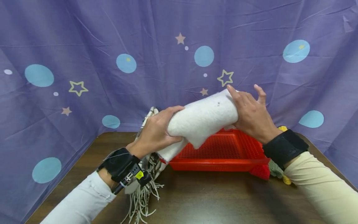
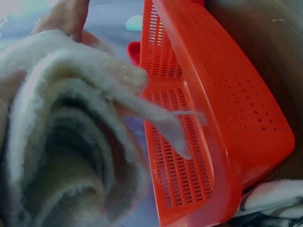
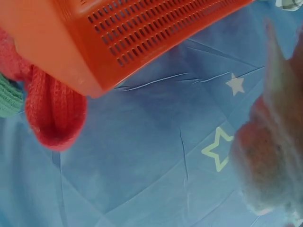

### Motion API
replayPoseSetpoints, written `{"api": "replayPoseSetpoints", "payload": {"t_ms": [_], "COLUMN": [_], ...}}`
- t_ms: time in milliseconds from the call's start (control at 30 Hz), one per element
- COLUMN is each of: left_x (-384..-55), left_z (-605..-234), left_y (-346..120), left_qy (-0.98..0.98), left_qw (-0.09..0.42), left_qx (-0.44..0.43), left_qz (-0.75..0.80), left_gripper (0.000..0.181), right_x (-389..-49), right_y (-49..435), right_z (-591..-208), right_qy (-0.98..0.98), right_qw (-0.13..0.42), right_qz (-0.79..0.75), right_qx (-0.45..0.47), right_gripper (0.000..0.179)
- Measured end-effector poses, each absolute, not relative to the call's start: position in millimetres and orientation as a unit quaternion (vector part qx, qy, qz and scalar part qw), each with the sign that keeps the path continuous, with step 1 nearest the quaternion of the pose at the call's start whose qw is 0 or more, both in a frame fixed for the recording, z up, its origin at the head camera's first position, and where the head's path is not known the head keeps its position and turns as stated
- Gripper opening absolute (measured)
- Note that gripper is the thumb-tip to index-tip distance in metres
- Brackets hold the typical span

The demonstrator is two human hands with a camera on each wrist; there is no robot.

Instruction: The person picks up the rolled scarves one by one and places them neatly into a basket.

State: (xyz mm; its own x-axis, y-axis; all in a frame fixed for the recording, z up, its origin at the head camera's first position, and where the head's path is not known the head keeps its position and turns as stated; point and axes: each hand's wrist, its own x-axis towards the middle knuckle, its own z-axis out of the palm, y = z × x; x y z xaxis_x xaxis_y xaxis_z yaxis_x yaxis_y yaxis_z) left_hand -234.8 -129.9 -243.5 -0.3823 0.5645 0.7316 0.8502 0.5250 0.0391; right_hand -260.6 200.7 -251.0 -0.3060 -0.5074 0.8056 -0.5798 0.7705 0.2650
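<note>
A roll of fuzzy white cloth (image 1: 205, 116) is held up at a tilt over a red plastic basket (image 1: 212, 165), its right end higher. My left hand (image 1: 156, 130) grips the lower left end, thumb on the near side. At the upper right end my right hand (image 1: 250, 115) holds the roll, with one finger raised off it. A loose corner hangs from the underside. In the left wrist view the open end of the roll (image 2: 40, 109) shows its coiled layers. The right wrist view has the fingers (image 3: 260, 151) blurred at the edge, so their grip is unclear there.
Left of the basket lies a black-and-white fringed scarf (image 1: 144, 186), partly behind my left wrist. Red knitwear (image 1: 260, 171), a green knit piece (image 1: 275, 169) and a yellow knit piece (image 1: 286, 179) lie to its right. A purple curtain (image 1: 167, 62) hangs behind the brown table (image 1: 207, 199).
</note>
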Motion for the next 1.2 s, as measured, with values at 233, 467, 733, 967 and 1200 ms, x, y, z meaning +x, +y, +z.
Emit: {"api": "replayPoseSetpoints", "payload": {"t_ms": [233,467,733,967,1200], "left_x": [-246.4,-261.1,-283.9,-301.7,-311.0], "left_z": [-245.0,-245.6,-238.9,-231.7,-234.7], "left_y": [-128.4,-119.2,-103.3,-97.3,-97.1], "left_qy": [-0.827,-0.855,-0.863,-0.880,-0.919], "left_qw": [0.365,0.387,0.393,0.379,0.307], "left_qx": [-0.412,-0.342,-0.314,-0.281,-0.201], "left_qz": [-0.115,-0.059,-0.042,-0.053,-0.141], "left_gripper": [0.083,0.072,0.062,0.055,0.045], "right_x": [-264.4,-268.9,-274.1,-283.0,-292.4], "right_y": [205.2,212.1,228.5,229.6,224.4], "right_z": [-249.1,-250.9,-249.4,-244.6,-240.9], "right_qy": [-0.821,-0.851,-0.884,-0.891,-0.912], "right_qw": [0.469,0.423,0.382,0.375,0.340], "right_qz": [0.038,0.088,0.104,0.107,0.117], "right_qx": [0.322,0.299,0.251,0.231,0.200], "right_gripper": [0.085,0.067,0.051,0.049,0.057]}}
